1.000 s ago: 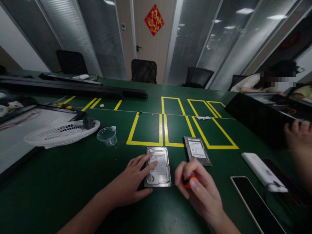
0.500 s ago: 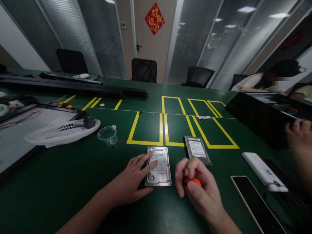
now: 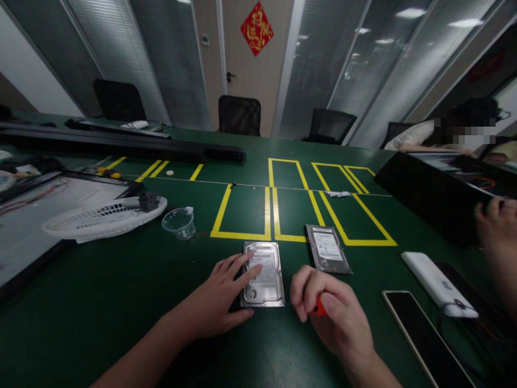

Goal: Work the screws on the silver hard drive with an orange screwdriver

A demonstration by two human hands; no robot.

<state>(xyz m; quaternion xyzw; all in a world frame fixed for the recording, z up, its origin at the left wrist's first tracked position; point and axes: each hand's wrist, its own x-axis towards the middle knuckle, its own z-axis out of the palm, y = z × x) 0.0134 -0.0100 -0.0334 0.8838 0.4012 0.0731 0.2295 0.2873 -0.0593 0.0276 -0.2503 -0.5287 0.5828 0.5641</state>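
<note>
A silver hard drive [image 3: 269,283] lies label side up on the green table. My left hand [image 3: 220,288] rests on it, fingers spread flat over the label, thumb by its lower left edge. Close to the drive's lower right corner, my right hand [image 3: 335,307] is closed around a screwdriver with an orange handle [image 3: 319,307]. Its thin shaft seems to point left at the corner; the tip is too small to make out. A second hard drive [image 3: 328,249] lies tilted on the table just beyond my right hand.
At right lie a phone [image 3: 424,334] and a white power bank [image 3: 438,283] with a cable. A clear plastic cup [image 3: 180,223] and a white basket [image 3: 105,218] stand at left. Yellow tape [image 3: 242,235] marks the table. Another person's hand [image 3: 498,231] is by a black case [image 3: 428,199].
My right hand has turned, its thumb moving up and over the orange handle. My left hand and both hard drives have stayed in place.
</note>
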